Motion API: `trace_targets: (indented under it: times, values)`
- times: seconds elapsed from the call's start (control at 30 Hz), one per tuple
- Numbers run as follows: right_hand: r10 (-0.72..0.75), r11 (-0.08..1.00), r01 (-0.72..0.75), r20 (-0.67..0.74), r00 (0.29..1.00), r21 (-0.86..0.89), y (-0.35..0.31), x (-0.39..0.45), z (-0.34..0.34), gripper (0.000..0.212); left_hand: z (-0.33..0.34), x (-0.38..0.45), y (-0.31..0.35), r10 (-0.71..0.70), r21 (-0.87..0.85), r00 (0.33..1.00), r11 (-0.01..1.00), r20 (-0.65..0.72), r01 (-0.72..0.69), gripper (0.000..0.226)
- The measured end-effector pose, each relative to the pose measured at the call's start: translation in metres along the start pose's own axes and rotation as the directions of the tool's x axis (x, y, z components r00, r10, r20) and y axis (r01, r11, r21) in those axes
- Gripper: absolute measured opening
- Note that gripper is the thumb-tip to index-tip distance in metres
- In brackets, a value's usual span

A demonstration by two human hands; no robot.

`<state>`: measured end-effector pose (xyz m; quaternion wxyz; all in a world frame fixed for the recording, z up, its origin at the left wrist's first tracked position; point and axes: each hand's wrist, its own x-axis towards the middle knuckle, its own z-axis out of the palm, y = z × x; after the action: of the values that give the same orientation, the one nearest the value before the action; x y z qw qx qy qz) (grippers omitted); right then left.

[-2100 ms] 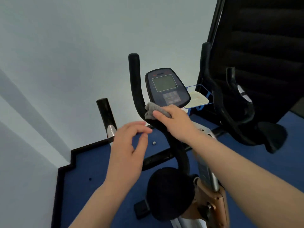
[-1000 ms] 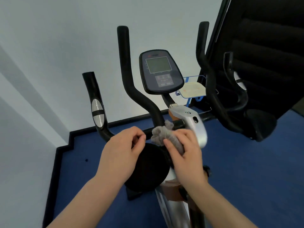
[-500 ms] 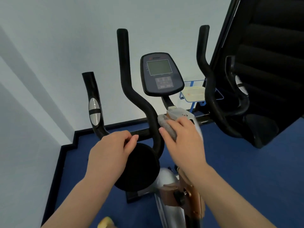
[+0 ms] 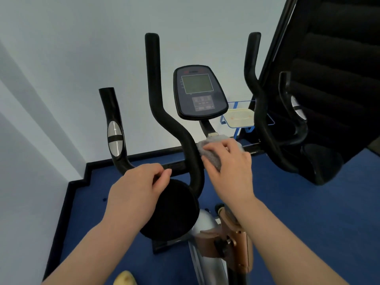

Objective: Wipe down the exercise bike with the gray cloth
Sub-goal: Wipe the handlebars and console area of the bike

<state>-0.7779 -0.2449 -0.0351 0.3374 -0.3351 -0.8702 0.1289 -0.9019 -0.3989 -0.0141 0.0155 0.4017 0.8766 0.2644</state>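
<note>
The exercise bike fills the middle of the view, with its console up high and black handlebars on both sides. My right hand holds the gray cloth and presses it on the silver housing at the foot of the console stem, right beside the inner left handlebar. My left hand sits with curled fingers over the horizontal crossbar. Most of the housing is hidden under the cloth and my hand.
A large black padded chair stands close on the right. Behind the bike a blue wire rack holds a cream tray. A white wall and black skirting close off the left. A round black pad lies below my hands over blue floor.
My right hand brought the cloth down from the inner left handlebar to the central housing and has slid it slightly up. My left hand came down onto the crossbar.
</note>
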Motion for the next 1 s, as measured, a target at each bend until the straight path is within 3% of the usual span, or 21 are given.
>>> trace_targets:
  times: [0.1, 0.23, 0.37, 0.43, 0.53, 0.6, 0.7, 0.83, 0.93, 1.0]
  values:
    - [-0.067, 0.995, 0.052, 0.170, 0.983, 0.090, 0.008, -0.009, -0.011, 0.043, 0.000, 0.000, -0.001, 0.008, -0.015, 1.000, 1.000, 0.002, -0.008, 0.036]
    - [-0.202, 0.961, 0.230, 0.182, 0.962, -0.154, 0.022, -0.009, -0.018, 0.041, 0.001, 0.001, -0.002, 0.018, -0.034, 1.000, 0.999, 0.001, -0.018, 0.037]
    - [-0.073, 0.967, 0.130, 0.251, 0.965, -0.219, 0.003, 0.016, 0.000, 0.036, 0.001, 0.001, -0.001, 0.018, -0.050, 1.000, 0.999, 0.008, -0.017, 0.038]
    - [-0.033, 0.973, 0.078, 0.204, 0.978, -0.217, -0.001, 0.016, 0.005, 0.033, 0.001, 0.001, -0.002, 0.022, -0.050, 1.000, 0.998, 0.004, -0.022, 0.039]
    - [-0.123, 0.967, 0.148, 0.130, 0.984, -0.205, 0.007, -0.012, 0.000, 0.034, 0.002, 0.000, -0.004, 0.008, -0.068, 1.000, 0.998, 0.007, -0.008, 0.040]
    - [-0.181, 0.950, 0.214, 0.157, 0.971, -0.227, 0.013, -0.017, -0.004, 0.041, 0.003, 0.000, -0.006, 0.001, -0.072, 1.000, 0.997, 0.009, 0.000, 0.040]
    - [-0.115, 0.950, 0.181, 0.251, 0.961, -0.256, 0.009, 0.010, -0.002, 0.030, 0.003, 0.001, -0.006, -0.005, -0.087, 1.000, 0.996, 0.020, 0.007, 0.040]
    - [-0.013, 0.968, 0.062, 0.197, 0.980, -0.244, -0.002, 0.008, 0.004, 0.035, 0.003, 0.001, -0.006, -0.020, -0.098, 1.000, 0.995, 0.021, 0.022, 0.041]
    - [-0.080, 0.940, 0.126, 0.152, 0.985, -0.317, 0.001, -0.016, -0.001, 0.038, 0.003, -0.001, -0.006, -0.012, -0.106, 1.000, 0.994, 0.014, 0.013, 0.040]
    - [-0.049, 0.934, 0.120, 0.212, 0.976, -0.336, 0.000, -0.005, -0.002, 0.036, 0.003, 0.001, -0.005, -0.008, -0.095, 1.000, 0.995, 0.013, 0.009, 0.039]
